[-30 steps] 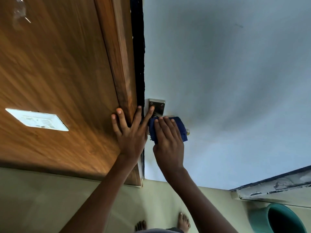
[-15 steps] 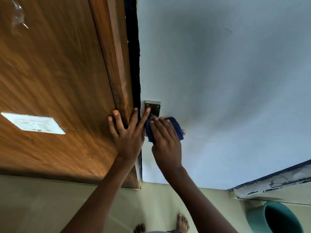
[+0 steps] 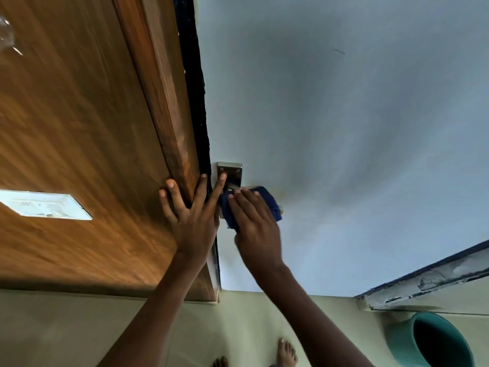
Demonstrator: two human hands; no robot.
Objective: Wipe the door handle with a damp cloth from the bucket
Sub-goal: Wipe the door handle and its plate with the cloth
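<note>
A metal door handle plate (image 3: pixel 232 172) is fixed on the pale blue-grey door (image 3: pixel 344 128), close to its left edge. My right hand (image 3: pixel 255 229) presses a dark blue cloth (image 3: pixel 270 201) over the handle lever, which is almost wholly hidden beneath cloth and fingers. My left hand (image 3: pixel 190 218) lies flat with fingers spread across the wooden frame (image 3: pixel 169 115) and the door edge, its forefinger tip touching the metal plate. A teal bucket (image 3: pixel 434 340) stands on the floor at the lower right.
A wood-grain panel (image 3: pixel 66 128) with a white switch plate (image 3: pixel 45 206) fills the left. A worn ledge (image 3: pixel 428 282) juts out at the right above the bucket. My bare feet (image 3: pixel 285 353) stand on the pale floor below.
My right hand has slid the cloth slightly along the handle. The left hand stays spread on the frame. The view has shifted a little.
</note>
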